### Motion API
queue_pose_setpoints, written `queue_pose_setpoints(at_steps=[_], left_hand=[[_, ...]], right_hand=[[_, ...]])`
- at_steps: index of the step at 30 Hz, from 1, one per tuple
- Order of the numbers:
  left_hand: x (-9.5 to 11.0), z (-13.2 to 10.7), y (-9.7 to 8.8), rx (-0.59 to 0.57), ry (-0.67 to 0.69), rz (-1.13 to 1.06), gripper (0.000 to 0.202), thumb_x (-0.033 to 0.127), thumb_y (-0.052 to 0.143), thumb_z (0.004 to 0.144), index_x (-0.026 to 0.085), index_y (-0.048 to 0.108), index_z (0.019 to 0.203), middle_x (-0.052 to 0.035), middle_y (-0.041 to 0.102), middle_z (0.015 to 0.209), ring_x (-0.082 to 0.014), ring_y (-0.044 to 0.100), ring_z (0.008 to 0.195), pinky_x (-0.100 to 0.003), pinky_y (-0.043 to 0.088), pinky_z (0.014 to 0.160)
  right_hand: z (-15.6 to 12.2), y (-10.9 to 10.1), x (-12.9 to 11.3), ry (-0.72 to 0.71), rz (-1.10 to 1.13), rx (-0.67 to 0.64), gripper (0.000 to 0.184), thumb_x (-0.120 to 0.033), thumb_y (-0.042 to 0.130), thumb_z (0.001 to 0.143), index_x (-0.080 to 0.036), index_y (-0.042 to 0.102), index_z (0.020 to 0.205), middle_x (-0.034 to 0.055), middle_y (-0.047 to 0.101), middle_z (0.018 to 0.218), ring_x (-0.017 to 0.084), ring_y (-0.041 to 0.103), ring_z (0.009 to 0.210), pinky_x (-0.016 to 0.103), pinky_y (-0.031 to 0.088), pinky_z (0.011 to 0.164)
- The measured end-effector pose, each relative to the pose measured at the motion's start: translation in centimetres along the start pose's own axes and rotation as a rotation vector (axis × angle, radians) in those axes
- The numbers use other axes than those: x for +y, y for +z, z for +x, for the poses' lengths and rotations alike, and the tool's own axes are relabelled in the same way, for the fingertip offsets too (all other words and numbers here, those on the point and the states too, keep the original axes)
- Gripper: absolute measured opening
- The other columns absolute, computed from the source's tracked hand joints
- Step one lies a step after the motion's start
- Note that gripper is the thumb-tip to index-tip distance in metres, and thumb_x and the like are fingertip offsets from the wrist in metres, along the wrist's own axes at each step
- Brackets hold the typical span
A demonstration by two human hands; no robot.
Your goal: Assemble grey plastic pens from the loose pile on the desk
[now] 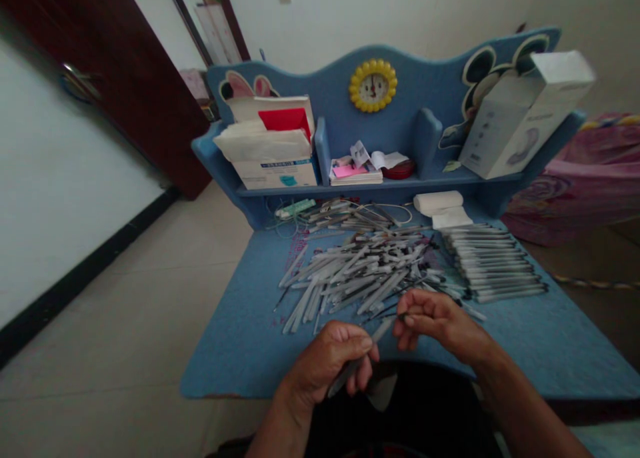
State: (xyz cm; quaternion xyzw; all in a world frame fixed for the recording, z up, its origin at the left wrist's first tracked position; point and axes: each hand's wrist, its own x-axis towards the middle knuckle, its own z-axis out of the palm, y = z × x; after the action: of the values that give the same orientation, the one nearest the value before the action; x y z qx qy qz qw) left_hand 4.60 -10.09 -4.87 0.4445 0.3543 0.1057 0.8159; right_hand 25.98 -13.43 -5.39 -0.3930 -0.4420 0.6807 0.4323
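One slim pen [383, 329] — straight, cloudy grey — slants between the hands [343, 353].

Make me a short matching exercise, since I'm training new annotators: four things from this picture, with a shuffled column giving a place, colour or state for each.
Things
1. Left hand
2. Clock
3. Neat row of pens
4. Paper roll

Descriptions
A. White, partly unrolled
B. To the right of the loose heap
C. Closed around a single pen
D. Yellow-rimmed, on the blue back panel

Right pairs: 1-C; 2-D; 3-B; 4-A
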Motion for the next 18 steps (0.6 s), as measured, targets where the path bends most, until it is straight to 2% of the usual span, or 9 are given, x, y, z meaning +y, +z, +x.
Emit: queue_pose_setpoints(at_steps=[7,13,16,18], left_hand=[[0.0,0.0,0.1,-0.003,0.014,-0.018,0.025,0.032,0.055,0.077,0.009,0.061,0.07,-0.0013,0.058,0.044,-0.0052,0.044,0.031,-0.014,0.029,0.032],[0.0,0.0,0.4,0.007,0.001,0.021,0.025,0.033,0.055,0.077,0.009,0.061,0.071,-0.0012,0.058,0.045,-0.0055,0.044,0.031,-0.015,0.029,0.033],[-0.1,0.0,0.3,0.009,0.0,0.062,0.026,0.034,0.054,0.076,0.01,0.06,0.07,-0.0013,0.058,0.045,-0.0056,0.043,0.031,-0.015,0.028,0.033],[0.1,-0.3,0.0,0.032,0.006,0.12,0.026,0.034,0.053,0.076,0.01,0.06,0.07,-0.0008,0.058,0.045,-0.0059,0.043,0.032,-0.016,0.029,0.035]], right_hand=[[0.1,0.7,0.0,0.008,0.033,0.083,0.018,-0.026,0.067,0.073,-0.016,0.053,0.08,0.0011,0.067,0.067,0.014,0.064,0.053,0.023,0.049,0.047],[0.2,1.4,0.5,0.044,0.012,0.106,0.02,-0.032,0.066,0.073,-0.014,0.056,0.076,0.0002,0.065,0.058,0.013,0.062,0.043,0.022,0.049,0.042],[0.2,1.3,0.3,0.041,0.007,0.105,0.019,-0.031,0.065,0.073,-0.014,0.055,0.073,0.0,0.065,0.056,0.012,0.059,0.04,0.021,0.046,0.04],[0.1,0.8,0.1,0.014,0.024,0.158,0.018,-0.03,0.064,0.075,-0.015,0.054,0.072,0.0,0.065,0.055,0.011,0.058,0.038,0.019,0.045,0.039]])
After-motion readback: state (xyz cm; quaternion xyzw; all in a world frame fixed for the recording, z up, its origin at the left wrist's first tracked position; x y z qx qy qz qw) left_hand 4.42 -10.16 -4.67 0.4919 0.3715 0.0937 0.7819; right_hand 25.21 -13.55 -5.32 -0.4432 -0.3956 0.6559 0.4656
